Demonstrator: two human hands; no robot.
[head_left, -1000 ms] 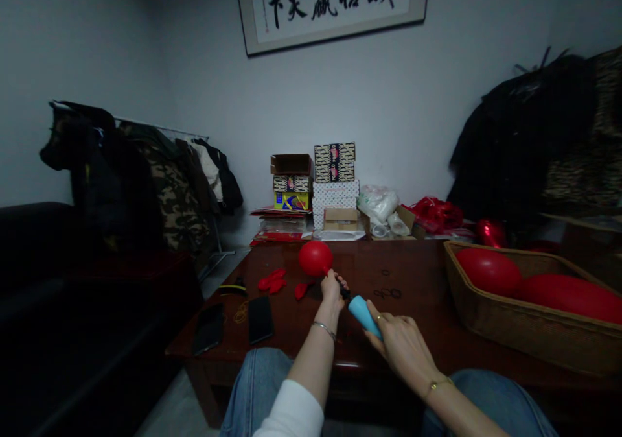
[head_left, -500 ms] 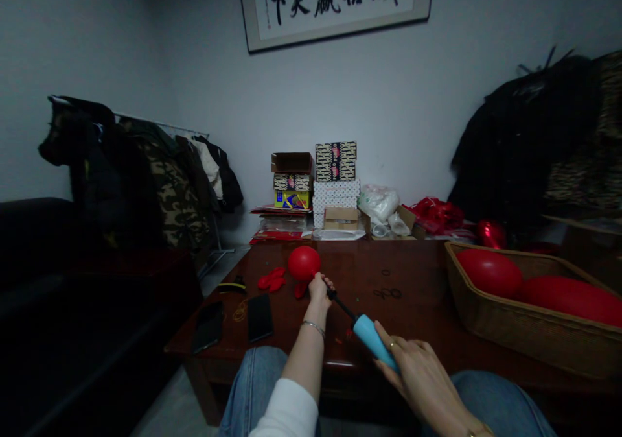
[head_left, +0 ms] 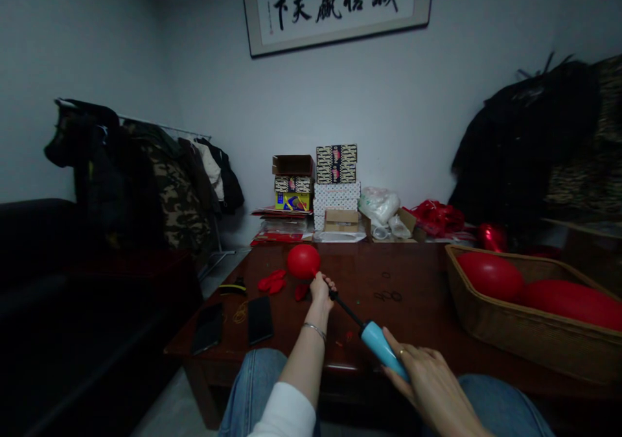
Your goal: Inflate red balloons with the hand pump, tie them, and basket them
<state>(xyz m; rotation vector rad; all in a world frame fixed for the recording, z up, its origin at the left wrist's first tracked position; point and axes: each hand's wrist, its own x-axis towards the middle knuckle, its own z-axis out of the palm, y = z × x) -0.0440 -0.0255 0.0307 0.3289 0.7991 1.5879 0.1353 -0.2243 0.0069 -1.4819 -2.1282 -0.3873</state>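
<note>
A small, round, partly inflated red balloon [head_left: 303, 261] hangs above the table's far middle. My left hand [head_left: 321, 288] is closed around its neck, where the black nozzle end of a hand pump meets it. The light-blue balloon pump [head_left: 381, 346] slants from there down to the right, its black rod showing between the hands. Wrapped round the blue barrel is my right hand [head_left: 422, 375]. Limp red balloons [head_left: 272, 282] lie on the table just left of the inflated one.
On the brown table [head_left: 350, 262] lie a dark phone [head_left: 260, 319], another dark flat object [head_left: 207, 328], yellow rubber bands [head_left: 240, 312] and black rings [head_left: 389, 295]. A wicker basket [head_left: 525, 333] with large red balloons stands at right. Stacked boxes [head_left: 337, 197] line the back.
My right hand has drawn the blue barrel a little down and right, so more black rod shows. My left hand stays at the balloon's neck.
</note>
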